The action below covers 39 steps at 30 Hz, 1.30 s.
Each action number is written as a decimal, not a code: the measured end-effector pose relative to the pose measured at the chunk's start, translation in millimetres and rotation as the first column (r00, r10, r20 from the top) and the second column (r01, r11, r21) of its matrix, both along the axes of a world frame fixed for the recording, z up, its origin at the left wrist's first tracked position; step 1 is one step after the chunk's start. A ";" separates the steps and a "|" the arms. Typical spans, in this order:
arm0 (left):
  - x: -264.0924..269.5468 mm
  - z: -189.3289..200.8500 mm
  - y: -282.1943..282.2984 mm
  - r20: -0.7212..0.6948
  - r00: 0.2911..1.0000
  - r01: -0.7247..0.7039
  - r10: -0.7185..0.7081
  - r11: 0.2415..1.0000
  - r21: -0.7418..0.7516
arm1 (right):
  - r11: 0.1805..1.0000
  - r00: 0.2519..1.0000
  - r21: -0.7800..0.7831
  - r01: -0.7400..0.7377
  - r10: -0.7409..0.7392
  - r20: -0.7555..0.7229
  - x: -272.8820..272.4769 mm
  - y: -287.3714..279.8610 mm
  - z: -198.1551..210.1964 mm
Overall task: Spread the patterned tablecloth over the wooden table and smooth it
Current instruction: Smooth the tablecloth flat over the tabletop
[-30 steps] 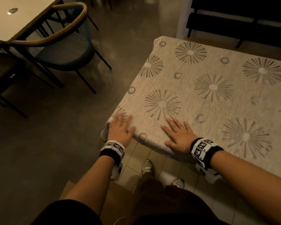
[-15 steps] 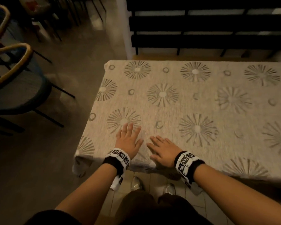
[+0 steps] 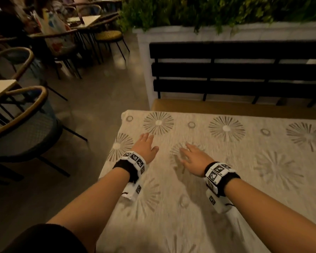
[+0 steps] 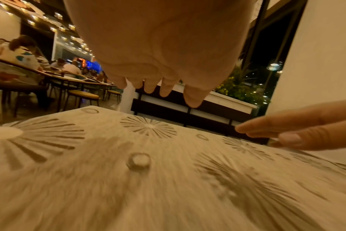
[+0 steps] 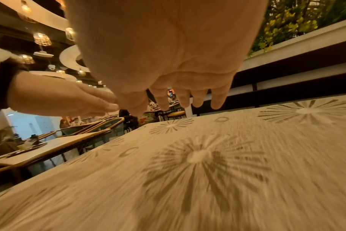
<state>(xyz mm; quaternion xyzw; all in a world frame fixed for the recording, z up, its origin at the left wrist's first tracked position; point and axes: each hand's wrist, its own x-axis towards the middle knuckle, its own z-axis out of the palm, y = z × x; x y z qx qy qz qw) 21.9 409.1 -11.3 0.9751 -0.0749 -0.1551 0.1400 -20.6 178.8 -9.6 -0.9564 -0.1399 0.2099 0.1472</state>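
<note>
both grips, left hand (image 3: 146,147) and right hand (image 3: 194,157), spread flat, palms down over patterned tablecloth (image 3: 226,179)

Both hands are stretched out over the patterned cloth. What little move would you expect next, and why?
Probably lowering both palms and sweeping outward toward the far edge. The left hand and right hand are open, fingers straight, above the tablecloth, which already covers the table; only smoothing seems left.

Beige starburst-patterned tablecloth (image 3: 226,179) lies spread flat
</note>
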 end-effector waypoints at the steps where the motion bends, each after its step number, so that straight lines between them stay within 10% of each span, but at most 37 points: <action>1: 25.4 -3.6 8.8 -0.004 1.000 -0.024 0.024 0.999 0.022 | 1.000 1.000 -0.006 0.010 -0.010 -0.007 25.1 0.3 -3.2; 17: 273.0 -76.7 39.8 -0.184 0.963 0.237 -0.198 0.944 0.227 | 0.996 1.000 -0.087 0.031 -0.031 0.005 293.5 109.7 -53.5; 23: 295.6 -82.0 133.9 -0.232 0.960 -0.151 0.156 0.988 0.040 | 0.974 0.981 -0.225 -0.010 -0.035 -0.193 310.9 125.3 -64.6; 28: 300.6 -93.5 189.6 -0.578 0.631 -0.757 0.518 0.573 -0.314 | 0.970 0.980 -0.242 0.030 -0.076 -0.183 308.8 127.4 -68.1; 34: 314.2 -109.8 206.2 -0.655 0.583 -0.812 0.480 0.371 -0.451 | 0.968 0.982 -0.246 0.037 -0.081 -0.171 308.6 126.8 -70.7; 37: 320.8 -106.8 209.2 -0.524 0.686 -0.727 0.505 0.451 -0.517 | 0.966 0.981 -0.254 0.043 -0.089 -0.172 308.7 128.1 -71.4; 39: 322.5 -109.4 204.8 -0.424 0.753 -0.655 0.503 0.633 -0.413 | 0.965 0.980 -0.256 0.047 -0.094 -0.175 308.9 128.4 -71.2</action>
